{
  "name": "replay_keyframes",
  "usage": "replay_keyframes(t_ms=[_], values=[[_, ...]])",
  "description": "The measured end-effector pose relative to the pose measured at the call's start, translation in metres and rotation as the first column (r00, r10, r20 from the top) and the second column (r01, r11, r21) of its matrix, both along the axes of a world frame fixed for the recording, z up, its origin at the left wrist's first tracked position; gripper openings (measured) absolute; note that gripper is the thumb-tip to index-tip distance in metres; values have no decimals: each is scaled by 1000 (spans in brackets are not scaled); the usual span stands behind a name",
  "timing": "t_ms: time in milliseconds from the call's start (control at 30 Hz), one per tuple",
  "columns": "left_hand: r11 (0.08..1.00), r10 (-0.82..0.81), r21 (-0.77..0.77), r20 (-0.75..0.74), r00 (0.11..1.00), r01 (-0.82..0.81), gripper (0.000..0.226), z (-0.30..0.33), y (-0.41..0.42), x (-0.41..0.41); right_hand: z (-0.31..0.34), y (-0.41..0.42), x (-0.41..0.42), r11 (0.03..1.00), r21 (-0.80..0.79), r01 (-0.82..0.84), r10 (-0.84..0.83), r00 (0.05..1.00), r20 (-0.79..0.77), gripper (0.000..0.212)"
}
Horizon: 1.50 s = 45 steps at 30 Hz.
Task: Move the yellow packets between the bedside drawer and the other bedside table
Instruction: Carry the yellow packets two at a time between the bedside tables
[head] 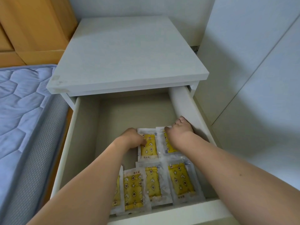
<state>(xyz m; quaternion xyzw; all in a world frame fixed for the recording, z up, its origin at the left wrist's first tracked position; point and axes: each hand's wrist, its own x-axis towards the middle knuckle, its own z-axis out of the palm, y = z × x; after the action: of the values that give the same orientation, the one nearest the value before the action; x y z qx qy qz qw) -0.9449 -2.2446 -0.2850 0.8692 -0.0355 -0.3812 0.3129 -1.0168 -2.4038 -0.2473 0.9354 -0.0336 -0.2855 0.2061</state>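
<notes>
The white bedside drawer [191, 111] stands pulled open below me. Several yellow packets in clear wrappers lie flat on its floor: two in a back row and several in a front row [180, 179]. My left hand [132, 138] reaches in and grips the left edge of the back-left packet [148, 146], thumb on its face. My right hand [178, 131] pinches the top of the back-right packet [168, 147], with its fingers near the drawer's right wall. Both forearms cover part of the packets.
The white bedside table top [129, 51] sits above the drawer. A bed with a blue quilted mattress [22, 101] lies at the left, a wooden headboard [32, 26] behind it. White wardrobe doors [259, 62] stand at the right.
</notes>
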Motion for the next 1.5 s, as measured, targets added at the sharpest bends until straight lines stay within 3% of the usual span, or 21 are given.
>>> replay_keyframes(t_ms=[133, 367, 533, 600, 700, 900, 1167, 1367, 1500], values=[[999, -42, 3, 16, 999, 42, 19, -2, 0, 0, -1, 1, 1, 996, -92, -18, 14, 999, -50, 58], [997, -58, 49, 32, 998, 57, 22, 1, 2, 5, 1, 1, 0, 998, -48, -26, 26, 1000, -7, 56], [991, -16, 137, 153, 988, -5, 26, 32, 2, -6, 33, 5, -12, 977, 211, 44, -79, 984, 162, 48], [962, -113, 268, 255, 960, 43, 24, 62, 5, -20, 64, 8, -17, 938, 341, 64, -144, 966, 217, 40], [939, -196, 339, 400, 895, 54, 26, 139, 17, -37, 139, 13, -23, 875, 481, 49, -225, 922, 316, 38], [937, -303, 338, 671, 677, 84, 29, 377, 57, -52, 360, 37, -34, 781, 623, 39, -335, 868, 367, 44], [979, -153, 198, 865, 479, -45, 38, 685, 139, -93, 663, 112, -51, 678, 725, -121, -326, 834, 445, 57], [937, -110, 219, 924, 365, -273, 46, 782, 215, -159, 762, 183, -77, 670, 639, -378, -103, 804, 585, 32], [848, -50, 224, 936, 349, -480, 51, 807, 271, -224, 775, 241, -106, 563, 654, -505, 54, 812, 581, 34]])
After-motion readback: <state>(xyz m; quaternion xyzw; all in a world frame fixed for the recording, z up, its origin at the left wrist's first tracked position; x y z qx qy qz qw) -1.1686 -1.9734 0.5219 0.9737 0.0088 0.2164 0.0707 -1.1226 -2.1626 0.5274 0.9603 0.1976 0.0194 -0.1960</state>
